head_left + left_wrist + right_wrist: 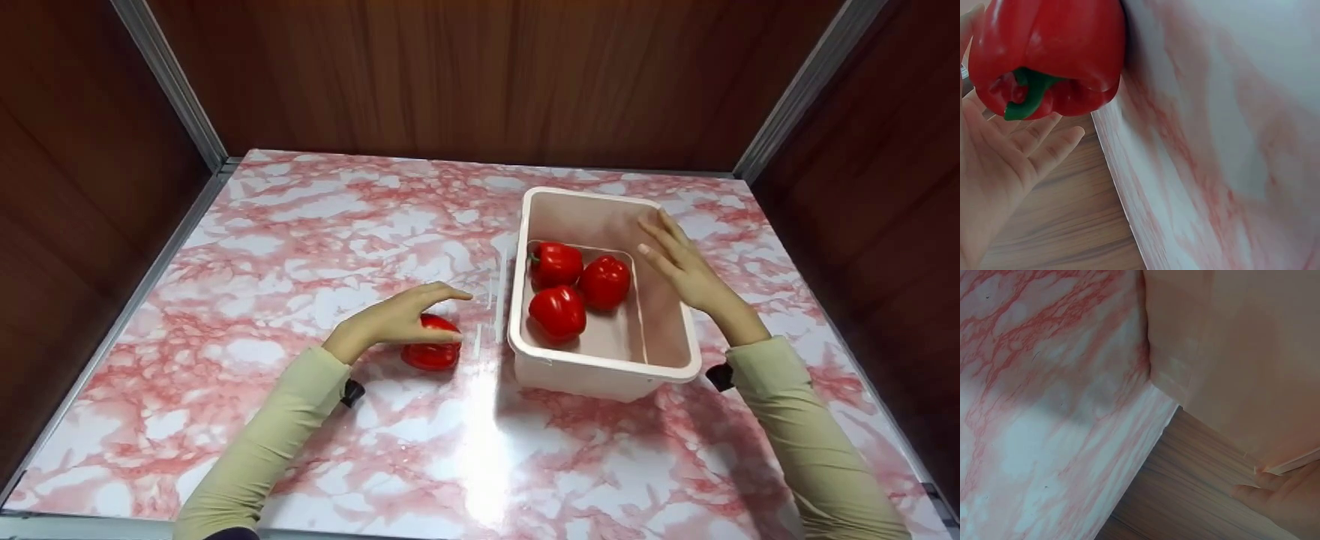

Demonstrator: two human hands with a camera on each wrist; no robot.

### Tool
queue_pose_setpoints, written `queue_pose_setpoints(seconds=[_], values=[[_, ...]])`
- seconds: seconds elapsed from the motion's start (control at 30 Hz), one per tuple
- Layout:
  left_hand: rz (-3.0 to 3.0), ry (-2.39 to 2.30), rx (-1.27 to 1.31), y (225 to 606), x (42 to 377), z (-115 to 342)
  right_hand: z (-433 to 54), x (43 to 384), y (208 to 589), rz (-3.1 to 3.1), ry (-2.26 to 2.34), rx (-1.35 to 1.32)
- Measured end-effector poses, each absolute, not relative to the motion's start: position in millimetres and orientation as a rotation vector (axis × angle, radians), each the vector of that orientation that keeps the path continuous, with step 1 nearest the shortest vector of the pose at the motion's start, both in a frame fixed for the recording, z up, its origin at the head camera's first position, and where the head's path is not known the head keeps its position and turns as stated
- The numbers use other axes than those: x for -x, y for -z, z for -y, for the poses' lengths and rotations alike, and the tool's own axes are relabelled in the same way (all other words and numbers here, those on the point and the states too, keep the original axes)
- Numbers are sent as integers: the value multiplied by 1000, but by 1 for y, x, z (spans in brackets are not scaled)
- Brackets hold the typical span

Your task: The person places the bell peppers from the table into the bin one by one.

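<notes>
Over a red bell pepper (433,354) on the table is my left hand (390,316), its fingers spread and reaching past it, the thumb across its top. The left wrist view shows that pepper (1055,45) with its green stem toward the camera and the fingers extended behind it. At the right rim of a white plastic bin (600,358) is my right hand (686,274), fingers straight and pointing over the inside. In the bin lie three more red bell peppers: one at the back (556,264), one at the right (605,283) and one in front (557,313).
The table (300,247) has a pink and white marbled top. Dark wood-grain panels (480,82) stand behind it and on both sides, joined by metal posts (176,82). Strips of clear tape (501,292) run along the tabletop left of the bin.
</notes>
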State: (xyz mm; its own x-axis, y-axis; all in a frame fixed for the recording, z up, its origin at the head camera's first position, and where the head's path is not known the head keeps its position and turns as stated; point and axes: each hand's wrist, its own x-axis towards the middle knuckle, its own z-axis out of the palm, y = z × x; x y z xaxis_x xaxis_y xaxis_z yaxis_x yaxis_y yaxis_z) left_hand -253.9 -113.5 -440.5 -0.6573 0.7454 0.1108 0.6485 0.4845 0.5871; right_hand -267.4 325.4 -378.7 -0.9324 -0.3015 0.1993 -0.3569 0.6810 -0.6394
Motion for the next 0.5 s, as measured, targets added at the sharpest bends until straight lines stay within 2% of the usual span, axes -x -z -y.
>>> queue_pose_setpoints(seconds=[0.5], values=[[-2551,-964,-1212,444,248,117,-326,267,379,2796,-1113,-560]])
